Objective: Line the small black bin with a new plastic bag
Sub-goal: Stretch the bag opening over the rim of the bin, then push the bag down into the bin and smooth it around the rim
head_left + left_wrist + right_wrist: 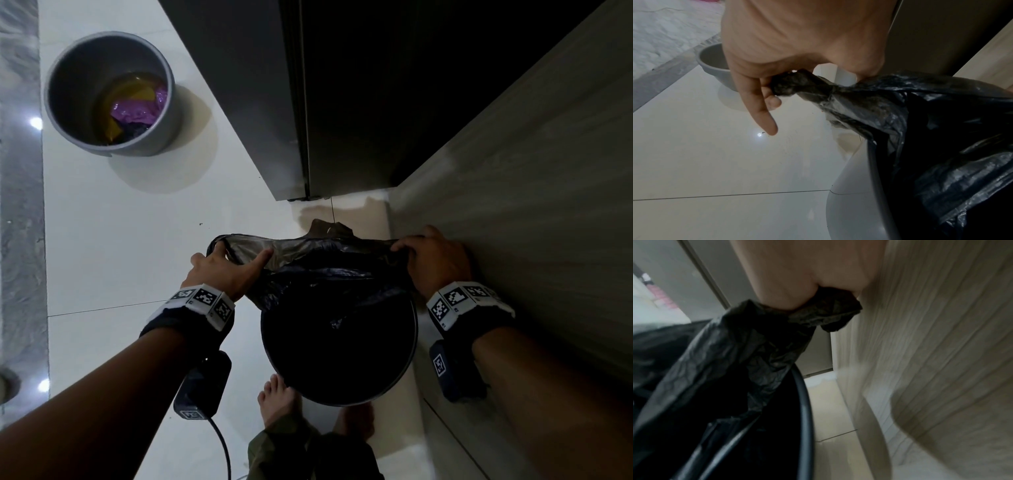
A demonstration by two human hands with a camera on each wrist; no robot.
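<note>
Black bin: the small black bin (339, 346) stands on the pale floor tiles (137, 240), close beside a wood-grain wall panel (531, 171) on the person's right; its round mouth faces up and its inside is dark.
Plastic bag: a black plastic bag (325, 270) hangs into the bin, its upper edge stretched between both hands above the far side of the rim; the film is crumpled and part of it drapes inside.
Left grip: the left hand (224, 270) has a bunched corner of the bag (797, 84) pinched between its curled fingers and palm, while one finger (760, 113) points down, straight and free; the thumb lies along the bag's top edge.
Right grip: the right hand (436, 260) is closed on the opposite bunched corner of the bag (828, 313), fingers curled over it, close to the wall panel.
Bin rim: in both wrist views the bag passes over the thin dark rim (803, 402) and falls inside.
Grey bin: a second, grey bin (109, 92) stands well apart on the floor to the left, holding purple and yellow scraps.
Dark cabinet: a dark tall unit (308, 102) rises beyond the black bin.
Feet: bare feet (277, 401) stand just beside the near edge of the bin.
</note>
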